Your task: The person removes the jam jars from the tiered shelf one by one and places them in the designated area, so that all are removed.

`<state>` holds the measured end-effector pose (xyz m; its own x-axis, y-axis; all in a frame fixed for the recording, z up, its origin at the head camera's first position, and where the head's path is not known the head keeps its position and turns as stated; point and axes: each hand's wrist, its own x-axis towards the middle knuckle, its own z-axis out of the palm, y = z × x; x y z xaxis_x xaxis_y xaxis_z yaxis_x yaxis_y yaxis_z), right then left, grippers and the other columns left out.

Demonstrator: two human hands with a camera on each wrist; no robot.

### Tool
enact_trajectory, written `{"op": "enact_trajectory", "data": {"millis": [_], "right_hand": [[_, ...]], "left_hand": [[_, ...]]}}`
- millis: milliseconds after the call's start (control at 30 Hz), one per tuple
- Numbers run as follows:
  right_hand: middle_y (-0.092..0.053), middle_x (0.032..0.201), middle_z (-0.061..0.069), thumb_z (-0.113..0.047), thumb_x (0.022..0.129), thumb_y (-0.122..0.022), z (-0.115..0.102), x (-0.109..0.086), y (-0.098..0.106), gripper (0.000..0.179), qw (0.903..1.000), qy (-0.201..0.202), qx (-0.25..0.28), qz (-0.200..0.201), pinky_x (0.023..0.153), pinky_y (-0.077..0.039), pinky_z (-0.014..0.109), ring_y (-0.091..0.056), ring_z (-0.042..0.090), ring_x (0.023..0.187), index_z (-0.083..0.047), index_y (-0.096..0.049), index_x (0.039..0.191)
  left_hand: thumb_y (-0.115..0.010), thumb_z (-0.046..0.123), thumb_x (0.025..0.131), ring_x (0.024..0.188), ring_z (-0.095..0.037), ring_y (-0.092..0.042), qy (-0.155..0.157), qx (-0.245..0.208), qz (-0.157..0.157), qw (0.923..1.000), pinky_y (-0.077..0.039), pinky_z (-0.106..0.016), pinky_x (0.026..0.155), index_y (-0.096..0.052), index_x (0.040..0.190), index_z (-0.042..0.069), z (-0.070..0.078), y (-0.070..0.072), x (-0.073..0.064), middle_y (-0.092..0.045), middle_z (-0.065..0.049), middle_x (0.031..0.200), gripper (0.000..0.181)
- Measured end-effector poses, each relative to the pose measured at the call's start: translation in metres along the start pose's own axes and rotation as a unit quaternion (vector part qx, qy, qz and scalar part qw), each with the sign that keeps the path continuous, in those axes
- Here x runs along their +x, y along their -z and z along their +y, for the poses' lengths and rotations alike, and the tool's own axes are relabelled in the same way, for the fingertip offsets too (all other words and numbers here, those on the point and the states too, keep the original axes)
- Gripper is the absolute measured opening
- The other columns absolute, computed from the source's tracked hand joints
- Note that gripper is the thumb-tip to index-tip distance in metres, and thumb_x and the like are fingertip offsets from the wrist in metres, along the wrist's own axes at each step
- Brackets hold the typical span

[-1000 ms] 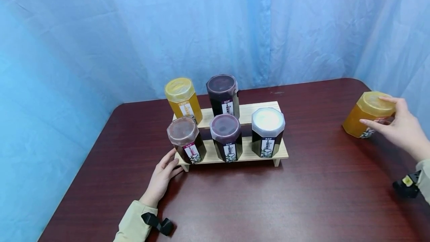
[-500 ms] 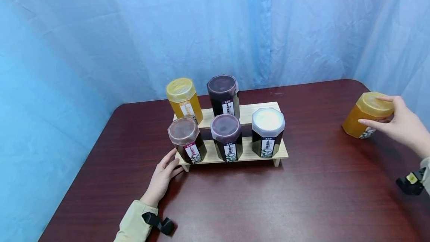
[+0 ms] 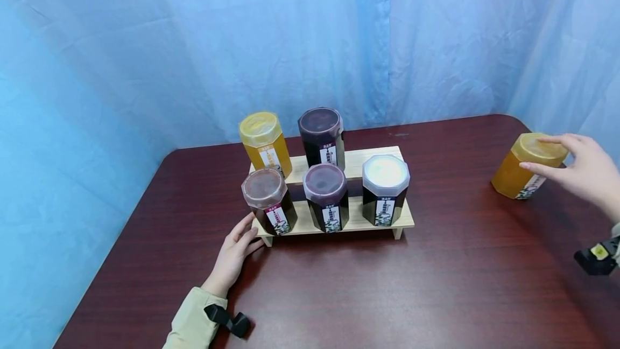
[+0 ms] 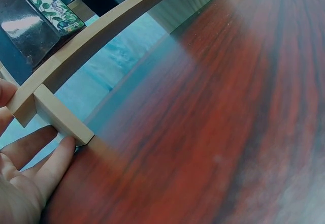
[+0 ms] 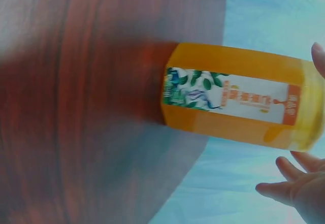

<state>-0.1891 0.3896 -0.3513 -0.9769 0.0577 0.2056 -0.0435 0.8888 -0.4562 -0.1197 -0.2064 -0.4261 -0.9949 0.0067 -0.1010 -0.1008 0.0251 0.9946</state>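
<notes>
My left hand point(image 3: 230, 263) rests its extended fingers against the left end of a pale two-tier wooden stand point(image 3: 358, 222); in the left wrist view, fingertips point(image 4: 63, 150) touch the front leg. Far to the right, my right hand point(image 3: 583, 174) is spread loosely about the lid of an amber octagonal jar point(image 3: 513, 174) standing on the table. In the right wrist view, that jar's label shows and the fingers are apart, some clear of the jar; contact at the lid is hard to tell.
On the lower shelf stand a brown-lidded jar point(image 3: 269, 201), a purple-lidded jar point(image 3: 326, 198) and a white-lidded jar point(image 3: 385, 193). The upper shelf holds a yellow jar point(image 3: 265, 141) and a dark jar point(image 3: 322, 139). Blue curtains point(image 3: 290, 42) hang behind the dark red table point(image 3: 387, 284).
The right hand has shifted slightly right and loosened around the amber jar's lid, so more of the label shows. The left hand and stand have stayed in place.
</notes>
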Motion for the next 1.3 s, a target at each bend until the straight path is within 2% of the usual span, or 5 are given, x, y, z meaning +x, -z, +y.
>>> {"op": "enact_trajectory", "data": {"millis": [733,867,1000,1100,1300], "right_hand": [[-0.032,0.145,0.029,-0.032,0.089,-0.066,-0.094,-0.016,0.005,0.069,0.9933,0.054,0.101,-0.015,0.105,-0.022,0.064,-0.029,0.049,0.129,-0.003,-0.034,0.144],[-0.040,0.140,0.021,-0.024,0.086,-0.070,-0.112,-0.019,0.001,0.064,0.9852,0.087,0.147,-0.018,0.115,-0.023,0.027,-0.034,0.035,0.130,-0.010,-0.041,0.141],[-0.044,0.134,0.013,-0.019,0.080,-0.076,-0.132,-0.020,-0.003,0.068,0.9800,0.107,0.167,-0.015,0.090,-0.024,-0.006,-0.039,0.029,0.128,-0.015,-0.043,0.139],[-0.042,0.139,0.011,-0.016,0.075,-0.081,-0.149,-0.018,-0.005,0.079,0.9751,0.116,0.187,-0.030,0.099,-0.027,0.001,-0.039,0.034,0.128,-0.017,-0.040,0.142],[-0.035,0.147,0.013,-0.014,0.069,-0.085,-0.186,-0.011,-0.009,0.095,0.9628,0.118,0.231,-0.076,0.110,-0.027,0.055,-0.036,0.034,0.133,-0.023,-0.030,0.147]], "left_hand": [[-0.042,0.009,0.099,0.093,-0.001,-0.059,-0.005,0.003,-0.003,1.0000,-0.051,-0.022,0.085,-0.027,0.146,-0.003,-0.001,0.000,0.000,-0.038,-0.029,0.138,0.051],[-0.042,0.008,0.099,0.093,0.000,-0.059,0.000,0.007,-0.001,1.0000,-0.051,-0.022,0.085,-0.027,0.146,-0.003,-0.002,0.002,0.000,-0.038,-0.029,0.139,0.051],[-0.042,0.008,0.098,0.093,0.000,-0.059,0.002,0.001,0.001,1.0000,-0.051,-0.022,0.084,-0.027,0.146,-0.002,-0.003,0.003,0.000,-0.038,-0.028,0.139,0.051],[-0.042,0.009,0.099,0.093,-0.001,-0.059,-0.001,0.001,-0.002,1.0000,-0.051,-0.022,0.084,-0.027,0.146,-0.003,-0.003,0.003,0.000,-0.038,-0.029,0.138,0.051],[-0.042,0.009,0.098,0.092,-0.001,-0.060,-0.005,0.004,-0.003,1.0000,-0.051,-0.022,0.084,-0.028,0.146,-0.002,-0.002,0.002,0.001,-0.040,-0.028,0.137,0.051]]}}
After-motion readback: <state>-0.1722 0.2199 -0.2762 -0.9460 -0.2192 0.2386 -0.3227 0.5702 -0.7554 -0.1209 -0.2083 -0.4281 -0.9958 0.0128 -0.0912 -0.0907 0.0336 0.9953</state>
